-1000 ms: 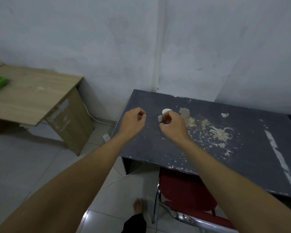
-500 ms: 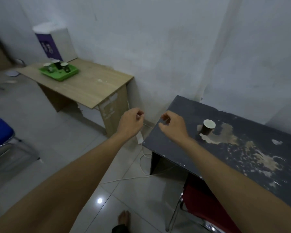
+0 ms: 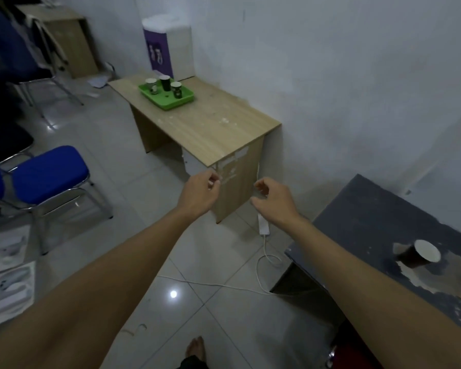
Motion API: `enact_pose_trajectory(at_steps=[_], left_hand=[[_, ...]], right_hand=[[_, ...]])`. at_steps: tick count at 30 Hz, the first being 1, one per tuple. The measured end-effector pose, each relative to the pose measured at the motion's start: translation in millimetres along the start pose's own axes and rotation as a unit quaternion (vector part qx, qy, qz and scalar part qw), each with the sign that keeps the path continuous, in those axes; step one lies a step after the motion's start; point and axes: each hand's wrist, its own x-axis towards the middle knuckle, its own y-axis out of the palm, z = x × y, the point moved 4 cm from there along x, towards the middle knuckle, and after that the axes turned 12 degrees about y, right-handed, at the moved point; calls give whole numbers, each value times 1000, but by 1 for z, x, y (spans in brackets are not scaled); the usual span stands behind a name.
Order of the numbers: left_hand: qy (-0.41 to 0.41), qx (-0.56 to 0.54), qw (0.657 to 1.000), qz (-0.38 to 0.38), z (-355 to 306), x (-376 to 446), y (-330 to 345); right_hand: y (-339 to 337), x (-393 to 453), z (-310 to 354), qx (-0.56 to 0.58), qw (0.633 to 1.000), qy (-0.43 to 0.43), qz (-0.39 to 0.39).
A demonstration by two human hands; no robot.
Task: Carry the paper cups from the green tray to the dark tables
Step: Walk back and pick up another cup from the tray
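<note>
A green tray (image 3: pixel 168 103) lies on the far end of a light wooden table (image 3: pixel 213 126) and carries three paper cups (image 3: pixel 165 82). One dark paper cup (image 3: pixel 418 255) with a white inside stands on the dark table (image 3: pixel 378 222) at the right. My left hand (image 3: pixel 198 194) and my right hand (image 3: pixel 273 199) hang in the air in front of the wooden table's near end, fingers loosely curled, holding nothing. Both are well short of the tray and left of the dark table.
A blue chair (image 3: pixel 48 174) stands at the left. A white power strip (image 3: pixel 263 225) and its cable trail over the tiled floor between the tables. A white and purple appliance (image 3: pixel 168 47) sits behind the tray. A red chair seat (image 3: pixel 354 352) shows at the bottom right.
The view has swung left from the dark table to the wooden table. My right hand let go of the cup, which now stands on the dark table; both hands moved left, empty.
</note>
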Motion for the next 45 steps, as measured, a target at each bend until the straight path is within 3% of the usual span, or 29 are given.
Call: enact_pose_trajectory(at_steps=[17, 26, 45], left_hand=[[-73, 15, 997, -8, 204, 99, -85], [-116, 36, 992, -30, 296, 197, -106], [-152, 37, 986, -51, 482, 423, -164]], right_hand=[[169, 165, 146, -18, 993, -51, 103], [232, 301, 203, -37, 984, -78, 156], [338, 565, 349, -39, 981, -105, 160]])
